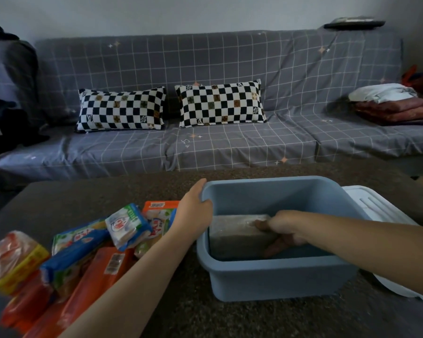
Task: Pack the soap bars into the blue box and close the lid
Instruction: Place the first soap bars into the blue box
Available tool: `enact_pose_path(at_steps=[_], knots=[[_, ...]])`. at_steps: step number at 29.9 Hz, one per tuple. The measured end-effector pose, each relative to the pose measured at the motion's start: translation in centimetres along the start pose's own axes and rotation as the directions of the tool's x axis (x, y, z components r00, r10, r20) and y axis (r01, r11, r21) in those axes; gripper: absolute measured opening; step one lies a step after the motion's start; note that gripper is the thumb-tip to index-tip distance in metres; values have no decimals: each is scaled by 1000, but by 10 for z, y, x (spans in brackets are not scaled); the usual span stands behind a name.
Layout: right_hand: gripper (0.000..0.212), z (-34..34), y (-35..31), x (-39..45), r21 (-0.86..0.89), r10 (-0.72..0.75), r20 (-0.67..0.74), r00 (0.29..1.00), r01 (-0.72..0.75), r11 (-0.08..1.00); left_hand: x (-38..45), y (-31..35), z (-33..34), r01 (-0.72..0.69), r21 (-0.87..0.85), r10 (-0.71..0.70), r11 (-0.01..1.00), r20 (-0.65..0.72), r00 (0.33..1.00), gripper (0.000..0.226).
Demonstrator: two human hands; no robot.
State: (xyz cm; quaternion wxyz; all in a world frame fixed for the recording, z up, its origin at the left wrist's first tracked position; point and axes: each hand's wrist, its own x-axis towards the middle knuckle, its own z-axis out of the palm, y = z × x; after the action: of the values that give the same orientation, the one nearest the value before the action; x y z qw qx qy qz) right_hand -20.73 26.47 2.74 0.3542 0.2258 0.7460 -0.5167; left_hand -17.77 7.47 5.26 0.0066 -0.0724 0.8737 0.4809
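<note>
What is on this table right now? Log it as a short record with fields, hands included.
box: blue box, open, on the table
lid: white lid, off, right of the box
inside box: one pale soap bar against the left wall
left hand: grips the box's left rim
right hand: inside the box, grip on the bar
unpacked: pile of wrapped soap packs left of the box
</note>
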Motion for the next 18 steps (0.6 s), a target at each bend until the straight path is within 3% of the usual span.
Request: enact_pose_path(at_steps=[4,10,14,18], knots=[[64,-5,-1,-11,-197,-2,-13,1000,0,980,-6,2,-3,9,-25,-9,1000,-14,1000,59],[60,-18,-9,-41,-319,-246,-124,961,196,927,-27,3,-7,-7,-58,3,998,-60,998,52],[56,-13,-4,-70,-449,-493,-195,848,369,814,-50,1,-16,-46,-88,39,995,-76,996,41],[39,16,-2,-103,-444,-716,-133,685,605,662,-68,-8,-32,-34,-122,15,992,-152,988,40]])
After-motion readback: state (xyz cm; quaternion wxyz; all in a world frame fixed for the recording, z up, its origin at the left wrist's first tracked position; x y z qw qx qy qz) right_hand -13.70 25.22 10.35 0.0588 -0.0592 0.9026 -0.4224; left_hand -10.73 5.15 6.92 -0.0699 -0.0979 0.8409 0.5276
